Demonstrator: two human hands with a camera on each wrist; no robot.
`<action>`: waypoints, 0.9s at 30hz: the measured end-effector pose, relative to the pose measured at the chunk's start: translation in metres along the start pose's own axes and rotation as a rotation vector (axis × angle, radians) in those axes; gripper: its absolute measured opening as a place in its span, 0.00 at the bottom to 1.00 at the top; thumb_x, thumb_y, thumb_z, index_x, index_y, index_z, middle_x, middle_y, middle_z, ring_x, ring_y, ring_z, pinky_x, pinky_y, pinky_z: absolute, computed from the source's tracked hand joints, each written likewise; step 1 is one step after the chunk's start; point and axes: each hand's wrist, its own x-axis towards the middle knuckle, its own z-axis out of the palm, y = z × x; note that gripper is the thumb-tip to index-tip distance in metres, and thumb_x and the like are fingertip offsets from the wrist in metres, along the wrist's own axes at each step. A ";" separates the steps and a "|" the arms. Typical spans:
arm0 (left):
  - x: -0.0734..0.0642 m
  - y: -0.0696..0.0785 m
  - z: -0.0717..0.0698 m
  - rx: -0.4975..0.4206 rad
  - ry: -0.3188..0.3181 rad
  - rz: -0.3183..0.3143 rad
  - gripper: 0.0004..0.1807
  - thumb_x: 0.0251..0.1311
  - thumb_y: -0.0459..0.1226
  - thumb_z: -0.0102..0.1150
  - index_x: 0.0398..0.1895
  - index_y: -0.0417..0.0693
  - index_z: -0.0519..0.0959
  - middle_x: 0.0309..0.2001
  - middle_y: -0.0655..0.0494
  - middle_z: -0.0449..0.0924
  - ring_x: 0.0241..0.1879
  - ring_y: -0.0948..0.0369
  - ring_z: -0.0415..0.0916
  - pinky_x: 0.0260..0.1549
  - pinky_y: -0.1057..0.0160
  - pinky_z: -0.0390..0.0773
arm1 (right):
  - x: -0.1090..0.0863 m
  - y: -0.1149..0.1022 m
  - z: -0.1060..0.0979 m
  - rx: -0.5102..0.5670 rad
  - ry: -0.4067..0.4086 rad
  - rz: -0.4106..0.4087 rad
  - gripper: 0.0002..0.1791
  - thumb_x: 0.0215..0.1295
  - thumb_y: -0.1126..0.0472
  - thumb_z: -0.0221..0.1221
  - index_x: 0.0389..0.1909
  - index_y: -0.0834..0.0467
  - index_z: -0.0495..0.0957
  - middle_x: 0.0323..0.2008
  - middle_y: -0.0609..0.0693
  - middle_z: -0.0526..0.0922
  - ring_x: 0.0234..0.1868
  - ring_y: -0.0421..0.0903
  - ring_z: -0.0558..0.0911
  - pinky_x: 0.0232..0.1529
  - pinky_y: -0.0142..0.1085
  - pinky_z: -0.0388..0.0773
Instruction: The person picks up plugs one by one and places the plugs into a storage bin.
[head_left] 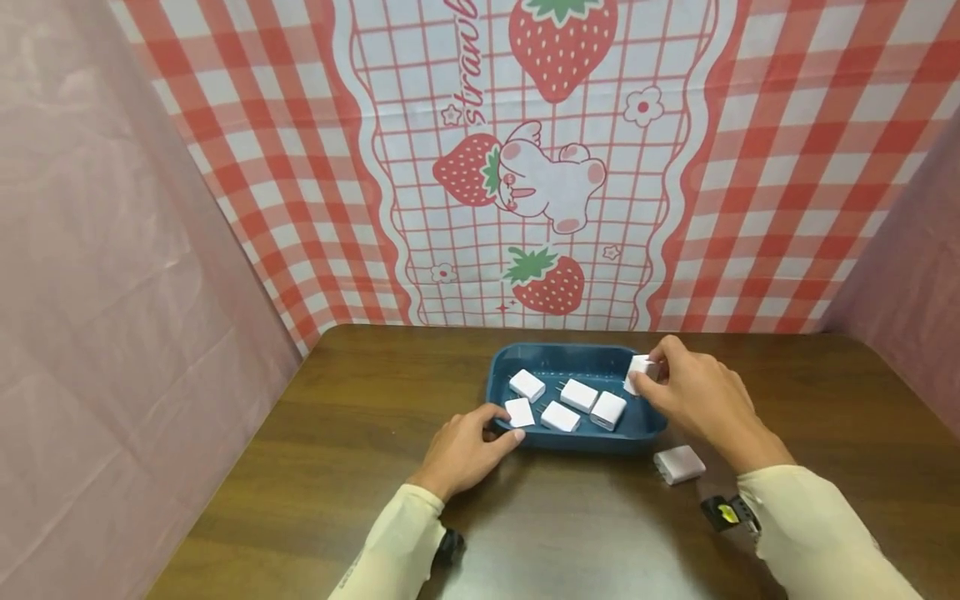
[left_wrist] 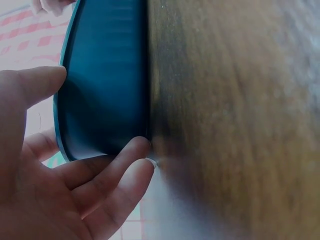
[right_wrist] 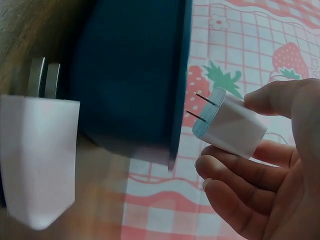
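Note:
My right hand (head_left: 701, 400) pinches a white plug-in charger (right_wrist: 231, 122) between thumb and fingers, above the right end of a blue tray (head_left: 577, 444). Its two metal prongs point toward the tray in the right wrist view. At the tray's front left corner, my left hand (head_left: 467, 450) grips the wall, thumb (left_wrist: 45, 82) on the rim and fingers round the end. Several white chargers (head_left: 561, 417) lie inside the tray, some with prongs showing. One more charger (head_left: 679, 464) rests on the table just outside the tray, below my right hand.
The brown wooden table (head_left: 337, 467) runs back to a red-and-white checked cloth (head_left: 555, 167) with strawberry prints. Pale pink cloth (head_left: 112, 292) hangs at the left side, and another pink cloth (head_left: 907, 283) at the right.

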 end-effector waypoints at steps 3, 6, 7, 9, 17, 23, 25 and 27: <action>0.000 0.000 -0.001 -0.004 0.000 0.004 0.22 0.62 0.61 0.61 0.50 0.59 0.82 0.39 0.62 0.84 0.35 0.65 0.77 0.38 0.56 0.75 | 0.007 -0.001 0.004 0.005 -0.011 -0.014 0.24 0.66 0.43 0.63 0.49 0.57 0.71 0.38 0.54 0.83 0.31 0.47 0.79 0.29 0.42 0.76; 0.001 0.000 -0.002 -0.003 0.008 0.005 0.22 0.62 0.60 0.61 0.50 0.59 0.82 0.39 0.62 0.84 0.36 0.65 0.77 0.38 0.56 0.75 | 0.016 -0.003 0.006 -0.012 -0.023 -0.033 0.24 0.66 0.45 0.64 0.52 0.57 0.72 0.39 0.55 0.83 0.31 0.48 0.79 0.28 0.42 0.77; 0.001 0.000 -0.002 -0.002 0.010 0.006 0.22 0.62 0.60 0.61 0.50 0.59 0.82 0.39 0.62 0.84 0.36 0.65 0.77 0.38 0.56 0.75 | 0.019 -0.003 0.007 -0.019 -0.034 -0.038 0.24 0.66 0.46 0.64 0.53 0.58 0.72 0.39 0.56 0.83 0.31 0.48 0.79 0.28 0.42 0.77; 0.001 0.000 -0.003 0.002 0.012 0.005 0.22 0.62 0.60 0.60 0.50 0.59 0.82 0.38 0.62 0.84 0.36 0.65 0.77 0.38 0.56 0.75 | 0.026 -0.002 0.010 -0.044 -0.056 -0.049 0.25 0.66 0.47 0.65 0.55 0.59 0.72 0.40 0.57 0.84 0.31 0.49 0.79 0.28 0.44 0.78; -0.001 0.001 -0.002 -0.006 -0.001 0.001 0.22 0.62 0.61 0.61 0.50 0.59 0.82 0.39 0.61 0.85 0.36 0.65 0.77 0.39 0.55 0.75 | 0.043 -0.001 0.015 -0.102 -0.152 -0.032 0.30 0.65 0.45 0.65 0.60 0.59 0.71 0.46 0.58 0.83 0.38 0.53 0.81 0.40 0.55 0.81; -0.001 0.002 -0.002 -0.016 -0.017 -0.007 0.23 0.62 0.61 0.60 0.50 0.59 0.82 0.37 0.64 0.83 0.35 0.65 0.76 0.38 0.56 0.75 | 0.054 -0.004 0.019 -0.124 -0.196 -0.044 0.31 0.64 0.46 0.66 0.61 0.59 0.72 0.47 0.58 0.83 0.41 0.54 0.80 0.46 0.59 0.78; -0.001 0.002 -0.002 -0.014 -0.018 -0.008 0.23 0.62 0.61 0.60 0.50 0.59 0.82 0.36 0.65 0.82 0.35 0.65 0.76 0.38 0.56 0.74 | 0.057 -0.005 0.021 -0.131 -0.201 -0.054 0.31 0.63 0.47 0.67 0.60 0.59 0.73 0.47 0.57 0.83 0.41 0.54 0.80 0.47 0.60 0.77; -0.001 0.002 -0.001 -0.010 -0.018 -0.005 0.23 0.61 0.61 0.61 0.50 0.59 0.82 0.36 0.65 0.82 0.34 0.65 0.76 0.37 0.56 0.74 | 0.059 -0.006 0.024 -0.136 -0.199 -0.067 0.30 0.63 0.47 0.67 0.59 0.59 0.74 0.46 0.56 0.83 0.41 0.53 0.80 0.46 0.59 0.78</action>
